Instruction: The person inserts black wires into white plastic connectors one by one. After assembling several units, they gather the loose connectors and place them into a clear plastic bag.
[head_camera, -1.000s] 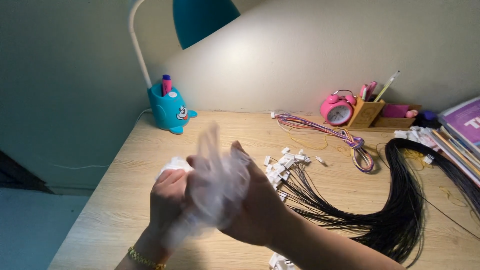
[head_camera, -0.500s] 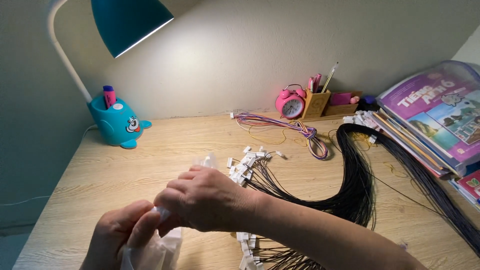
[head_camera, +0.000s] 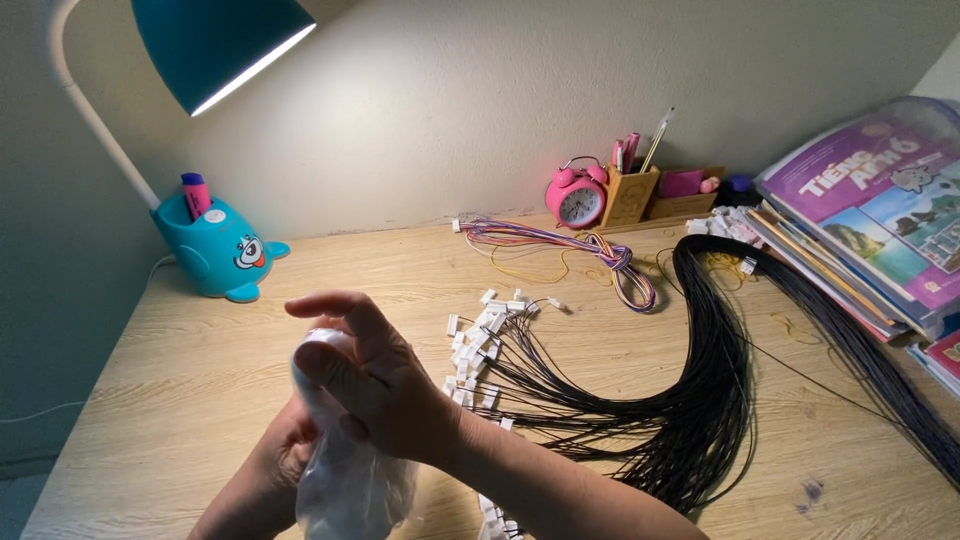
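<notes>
Both hands meet over the near left part of the wooden desk (head_camera: 180, 370), gripping a clear plastic bag (head_camera: 345, 480). My right hand (head_camera: 375, 385) lies on top, fingers curled around the bag's upper end. My left hand (head_camera: 285, 455) sits underneath, mostly hidden by the bag and the right hand. Just to the right lies a big bundle of thin black wires (head_camera: 700, 400) with small white connectors (head_camera: 480, 335) fanned out near my right wrist.
A teal desk lamp (head_camera: 225, 45) with a whale-shaped base (head_camera: 215, 250) stands at the back left. A multicoloured wire bundle (head_camera: 590, 250), pink alarm clock (head_camera: 577, 197), pen holder (head_camera: 630, 190) and a stack of books (head_camera: 870, 210) line the back and right.
The hands with the bag dropped lower and nearer to me, then rose a little; the view panned right. The right hand now covers the bag's top.
</notes>
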